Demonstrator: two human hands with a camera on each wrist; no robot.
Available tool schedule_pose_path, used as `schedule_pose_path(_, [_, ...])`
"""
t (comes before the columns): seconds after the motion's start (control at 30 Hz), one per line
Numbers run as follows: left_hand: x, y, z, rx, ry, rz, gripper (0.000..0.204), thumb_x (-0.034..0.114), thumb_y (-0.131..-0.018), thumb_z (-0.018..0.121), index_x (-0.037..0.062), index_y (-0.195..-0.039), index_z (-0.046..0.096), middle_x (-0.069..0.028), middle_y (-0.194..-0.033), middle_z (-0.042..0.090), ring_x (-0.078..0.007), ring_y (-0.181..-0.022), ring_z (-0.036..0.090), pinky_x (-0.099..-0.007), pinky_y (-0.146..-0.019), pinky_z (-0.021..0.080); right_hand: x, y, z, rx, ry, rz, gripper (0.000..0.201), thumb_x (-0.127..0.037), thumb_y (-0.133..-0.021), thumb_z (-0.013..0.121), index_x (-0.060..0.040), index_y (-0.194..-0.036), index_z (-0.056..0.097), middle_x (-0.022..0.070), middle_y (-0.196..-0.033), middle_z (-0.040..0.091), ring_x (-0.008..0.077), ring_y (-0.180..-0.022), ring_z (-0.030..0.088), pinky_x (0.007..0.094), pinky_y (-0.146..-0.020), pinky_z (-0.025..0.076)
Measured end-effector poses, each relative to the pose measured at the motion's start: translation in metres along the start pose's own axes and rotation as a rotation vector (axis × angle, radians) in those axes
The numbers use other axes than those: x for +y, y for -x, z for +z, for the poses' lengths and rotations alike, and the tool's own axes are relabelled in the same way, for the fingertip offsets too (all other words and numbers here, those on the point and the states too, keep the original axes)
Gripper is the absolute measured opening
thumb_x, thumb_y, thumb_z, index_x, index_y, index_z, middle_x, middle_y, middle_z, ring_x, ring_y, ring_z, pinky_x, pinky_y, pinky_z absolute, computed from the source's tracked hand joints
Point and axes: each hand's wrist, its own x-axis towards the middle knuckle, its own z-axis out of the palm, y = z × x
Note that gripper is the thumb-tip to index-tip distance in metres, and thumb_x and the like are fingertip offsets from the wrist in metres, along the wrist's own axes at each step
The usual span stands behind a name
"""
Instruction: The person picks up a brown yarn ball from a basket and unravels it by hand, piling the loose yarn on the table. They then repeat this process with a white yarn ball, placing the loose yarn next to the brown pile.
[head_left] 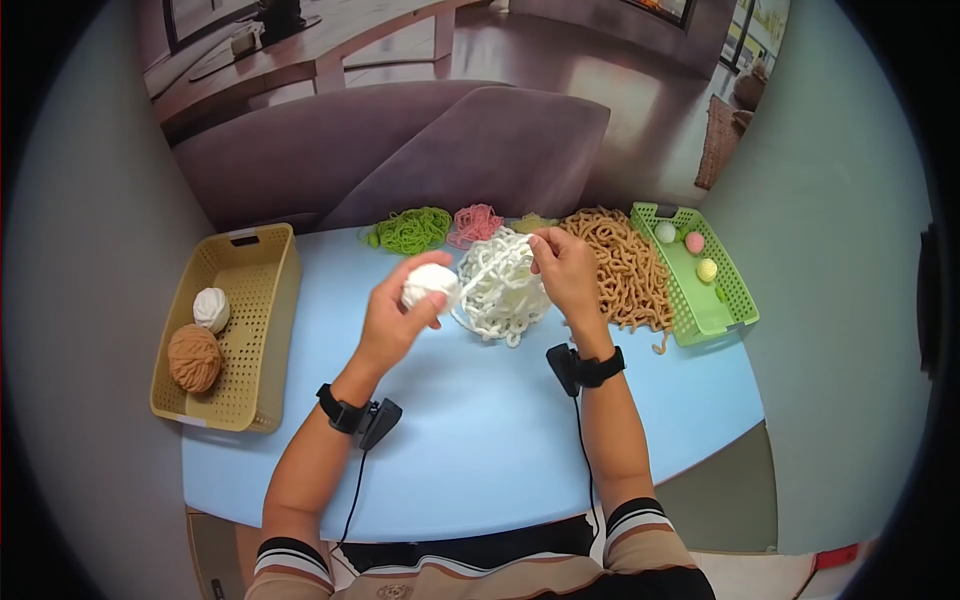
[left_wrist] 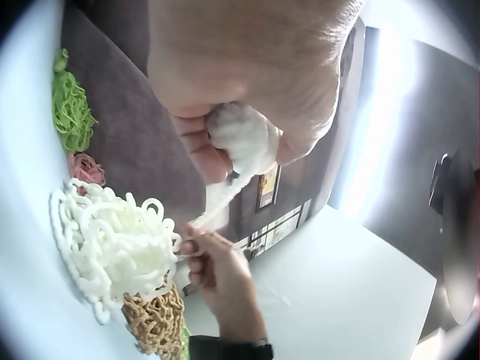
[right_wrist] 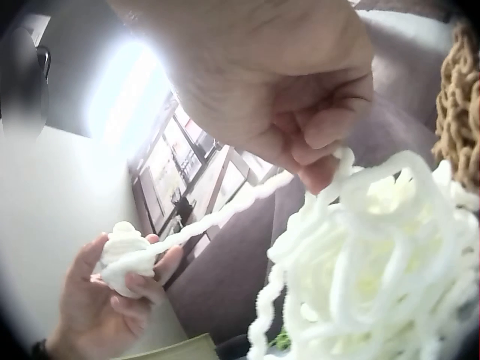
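My left hand (head_left: pixel 393 312) grips a small ball of thick white yarn (head_left: pixel 430 287), fingers curled round it. From that ball a white strand (right_wrist: pixel 217 216) runs across to my right hand (head_left: pixel 567 275), whose thumb and fingers pinch it. Below and between the hands lies a loose heap of white yarn (head_left: pixel 500 290), well seen in the left wrist view (left_wrist: pixel 116 247) too. The right wrist view shows my right hand (right_wrist: pixel 300 97) just above that heap (right_wrist: pixel 375 255), the strand passing from its fingertips down into the loops.
A tan basket (head_left: pixel 270 330) at left holds a white ball (head_left: pixel 211 309) and a brown ball (head_left: pixel 195 358). Green yarn (head_left: pixel 413 230), pink yarn (head_left: pixel 476 223) and brown yarn (head_left: pixel 620 265) lie along the back. At right, a green basket (head_left: pixel 712 318) holds several small balls.
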Motion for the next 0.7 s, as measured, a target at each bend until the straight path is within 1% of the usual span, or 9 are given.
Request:
schedule_pose_path(0.03, [0.001,-0.001,0.000,0.057,0.047,0.008,0.049,0.022,-0.095,0.063,0.0031,-0.138,0.052,-0.0090,-0.126,0.064,-0.0121,-0.092,0.063,-0.0270,-0.067,0.055,0.035,-0.006,0.004,0.081,0.318,-0.342,0.032,-0.022,-0.092,0.067,0.0003,-0.115,0.071,0.0163,-0.097,0.074,0.0223,-0.067,0.069,0.0381,-0.069,0.053])
schedule_pose_path(0.13, [0.006,-0.004,-0.001,0.151,0.129,-0.030,0.047,0.026,-0.097,0.062,0.0033,-0.137,0.051,-0.0092,-0.124,0.064,-0.0133,-0.089,0.063,-0.0279,-0.067,0.055,0.014,-0.004,0.018,0.069,0.217,-0.578,0.050,-0.022,-0.091,0.068,0.0025,-0.134,0.059,0.0191,-0.120,0.069,0.0227,-0.073,0.070,0.0361,-0.072,0.055])
schedule_pose_path(0.17, [0.005,-0.004,-0.002,0.160,0.142,-0.050,0.048,0.027,-0.097,0.062,0.0035,-0.138,0.051,-0.0090,-0.124,0.064,-0.0133,-0.088,0.063,-0.0277,-0.067,0.054,-0.018,0.006,0.014,-0.132,0.027,-0.352,0.057,-0.024,-0.091,0.069,0.0028,-0.139,0.054,0.0195,-0.123,0.068,0.0235,-0.074,0.070,0.0355,-0.073,0.055])
schedule_pose_path(0.23, [0.006,-0.004,-0.002,0.164,0.155,-0.074,0.049,0.029,-0.098,0.063,0.0038,-0.138,0.050,-0.0082,-0.122,0.065,-0.0121,-0.088,0.063,-0.0262,-0.066,0.054,-0.050,0.030,0.026,-0.388,-0.304,-0.114,0.065,-0.026,-0.092,0.070,0.0030,-0.145,0.048,0.0203,-0.127,0.067,0.0239,-0.071,0.070,0.0346,-0.072,0.055])
schedule_pose_path(0.27, [0.005,-0.004,-0.001,0.169,0.151,-0.065,0.048,0.028,-0.098,0.065,0.0043,-0.138,0.051,-0.0069,-0.117,0.065,-0.0115,-0.087,0.063,-0.0261,-0.066,0.054,-0.052,0.039,0.038,-0.446,-0.445,-0.105,0.066,-0.028,-0.092,0.071,0.0029,-0.145,0.048,0.0206,-0.126,0.067,0.0235,-0.068,0.068,0.0343,-0.071,0.055])
schedule_pose_path(0.37, [0.002,-0.005,0.000,0.185,0.121,-0.027,0.048,0.026,-0.096,0.069,0.0056,-0.137,0.053,-0.0041,-0.106,0.066,-0.0101,-0.084,0.063,-0.0253,-0.065,0.054,-0.060,0.058,0.059,-0.458,-0.428,-0.164,0.057,-0.027,-0.094,0.069,0.0008,-0.140,0.053,0.0168,-0.103,0.074,0.0211,-0.058,0.062,0.0355,-0.064,0.052])
schedule_pose_path(0.47, [0.003,-0.004,-0.001,0.189,0.052,0.000,0.050,0.026,-0.094,0.073,0.0063,-0.136,0.054,-0.0038,-0.103,0.066,-0.0096,-0.081,0.063,-0.0235,-0.060,0.053,-0.066,0.054,0.051,-0.567,-0.225,-0.188,0.035,-0.024,-0.095,0.068,-0.0016,-0.122,0.066,0.0120,-0.074,0.071,0.0205,-0.053,0.058,0.0355,-0.058,0.049])
schedule_pose_path(0.57, [-0.002,-0.005,-0.007,0.133,-0.011,-0.035,0.048,0.027,-0.091,0.077,0.0054,-0.130,0.059,-0.0038,-0.100,0.065,-0.0094,-0.075,0.062,-0.0220,-0.052,0.050,-0.065,0.049,0.038,-0.524,-0.249,-0.260,0.020,-0.021,-0.096,0.066,-0.0029,-0.101,0.072,0.0086,-0.058,0.062,0.0171,-0.053,0.059,0.0331,-0.053,0.046])
schedule_pose_path(0.7, [-0.011,0.001,-0.008,-0.165,0.082,-0.176,0.049,0.027,-0.087,0.081,0.0053,-0.125,0.061,-0.0039,-0.098,0.066,-0.0082,-0.075,0.061,-0.0226,-0.052,0.050,-0.063,0.044,0.025,-0.329,-0.362,-0.231,0.019,-0.018,-0.099,0.065,-0.0001,-0.097,0.072,-0.0015,-0.062,0.058,0.0048,-0.057,0.052,0.0243,-0.051,0.040])
